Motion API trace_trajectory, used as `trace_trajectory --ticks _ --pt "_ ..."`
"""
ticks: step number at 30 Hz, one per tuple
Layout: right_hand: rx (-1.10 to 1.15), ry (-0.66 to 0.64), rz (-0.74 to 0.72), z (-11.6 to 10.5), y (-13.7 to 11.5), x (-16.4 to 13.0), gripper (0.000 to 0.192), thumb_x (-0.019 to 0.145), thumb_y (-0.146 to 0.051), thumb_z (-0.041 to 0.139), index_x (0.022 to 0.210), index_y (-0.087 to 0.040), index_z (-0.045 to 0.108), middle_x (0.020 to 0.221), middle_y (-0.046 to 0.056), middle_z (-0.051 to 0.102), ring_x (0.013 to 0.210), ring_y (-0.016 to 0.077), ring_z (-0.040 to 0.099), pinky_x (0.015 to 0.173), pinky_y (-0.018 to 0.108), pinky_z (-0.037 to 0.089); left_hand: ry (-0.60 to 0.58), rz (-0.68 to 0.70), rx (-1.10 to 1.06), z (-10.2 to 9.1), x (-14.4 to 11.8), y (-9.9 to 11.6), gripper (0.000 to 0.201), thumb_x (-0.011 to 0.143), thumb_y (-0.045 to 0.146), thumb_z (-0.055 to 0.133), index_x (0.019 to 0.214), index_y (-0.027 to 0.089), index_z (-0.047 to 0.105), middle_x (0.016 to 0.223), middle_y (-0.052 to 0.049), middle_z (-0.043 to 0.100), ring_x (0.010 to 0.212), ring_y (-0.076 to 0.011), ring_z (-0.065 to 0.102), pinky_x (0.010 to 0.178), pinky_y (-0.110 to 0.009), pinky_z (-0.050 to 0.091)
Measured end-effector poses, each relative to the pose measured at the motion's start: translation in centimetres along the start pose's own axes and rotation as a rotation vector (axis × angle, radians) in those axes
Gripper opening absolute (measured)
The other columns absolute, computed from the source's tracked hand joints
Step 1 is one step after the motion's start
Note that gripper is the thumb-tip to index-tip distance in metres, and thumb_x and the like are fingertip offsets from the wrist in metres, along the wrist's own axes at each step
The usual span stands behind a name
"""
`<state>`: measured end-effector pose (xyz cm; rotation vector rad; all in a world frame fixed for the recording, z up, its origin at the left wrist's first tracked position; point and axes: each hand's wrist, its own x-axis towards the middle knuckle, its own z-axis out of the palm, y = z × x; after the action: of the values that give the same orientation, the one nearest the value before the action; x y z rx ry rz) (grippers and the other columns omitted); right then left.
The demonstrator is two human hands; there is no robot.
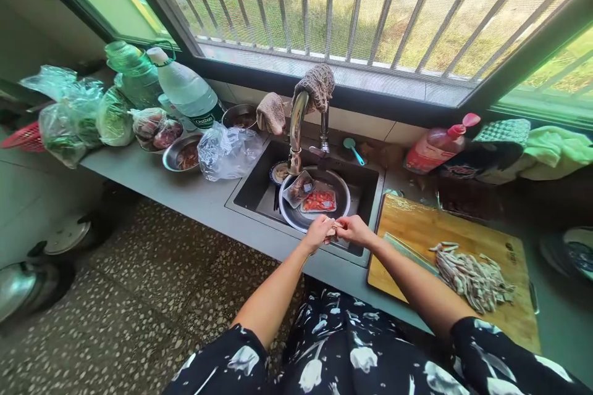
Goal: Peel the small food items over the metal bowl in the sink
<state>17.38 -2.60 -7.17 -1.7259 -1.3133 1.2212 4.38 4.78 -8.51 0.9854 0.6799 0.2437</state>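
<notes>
- Nearest the camera are the person's dark sleeves with a white flower print, both forearms reaching forward over the counter edge (324, 271).
- The left hand (319, 232) and the right hand (353, 229) meet above the near rim of the sink (365, 197), fingertips touching each other.
- Both hands are pinched together on a small pale piece (332, 228) held between them; it is too small to tell what it is.
- To the right of the hands a wooden cutting board (417, 228) lies on the counter, just beside the sink.
- A pile of pale sliced strips (470, 274) sits on the right half of the board, and a knife (410, 253) lies on the board to the left of the pile.
- In the sink, just beyond the hands, stands a round metal bowl (340, 213) holding a tray of red pieces (319, 200) and a second small tray (300, 188).
- The tap (296, 129) rises behind the bowl, with a knitted cloth (317, 86) draped over its top and another cloth (271, 112) beside it.
- Left of the sink are a crumpled clear plastic bag (227, 151), metal bowls with meat (183, 153), bagged greens (83, 114) and two large water bottles (188, 92).
- Right of the tap, by the window sill, lies a red squeeze bottle (438, 145), with green cloths (551, 148) further right.
- A barred window (352, 6) runs across the back.
</notes>
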Motion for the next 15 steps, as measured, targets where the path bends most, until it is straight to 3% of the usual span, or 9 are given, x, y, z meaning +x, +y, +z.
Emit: trace_trajectory --ticks 6,9,12,15 --pt "-0.186 -0.037 -0.153 -0.2 0.0 -0.2 0.017 0.068 -0.013 0.037 0.060 -0.014 0.052 0.050 -0.003 0.047 0.047 0.0061 0.039 0.048 0.016 0.030 -0.066 -0.072 0.012 0.2 -0.5 0.9 0.042 0.067 0.051 0.058 0.075 0.018 0.034 0.054 0.005 0.048 0.037 -0.0042 0.039 0.032 -0.013 0.024" --pt "-0.081 -0.111 -0.051 -0.7 0.2 -0.3 0.024 0.067 -0.011 0.033 0.069 -0.015 0.057 0.052 -0.003 0.049 0.046 0.0066 0.040 0.047 0.016 0.031 -0.057 -0.095 -0.006 0.1 -0.7 1.0 0.041 0.068 0.051 0.056 0.074 0.018 0.034 0.054 0.005 0.047 0.037 -0.0037 0.037 0.032 -0.013 0.021" --pt "0.088 -0.080 0.047 -1.0 0.2 -0.5 0.031 0.073 -0.017 0.031 0.090 -0.016 0.057 0.052 -0.004 0.048 0.042 0.0065 0.038 0.042 0.016 0.030 0.006 -0.104 -0.003 0.2 -0.6 1.0 0.040 0.067 0.050 0.057 0.074 0.018 0.034 0.052 0.007 0.044 0.035 -0.0023 0.032 0.032 -0.013 0.020" --pt "0.062 0.017 0.021 -0.9 -0.2 -0.7 0.024 0.075 -0.028 0.040 0.082 -0.016 0.059 0.053 -0.004 0.049 0.043 0.0061 0.038 0.042 0.016 0.030 0.015 -0.105 -0.007 0.5 -0.7 1.3 0.040 0.067 0.050 0.058 0.075 0.017 0.036 0.052 0.007 0.043 0.035 -0.0024 0.032 0.033 -0.014 0.020"
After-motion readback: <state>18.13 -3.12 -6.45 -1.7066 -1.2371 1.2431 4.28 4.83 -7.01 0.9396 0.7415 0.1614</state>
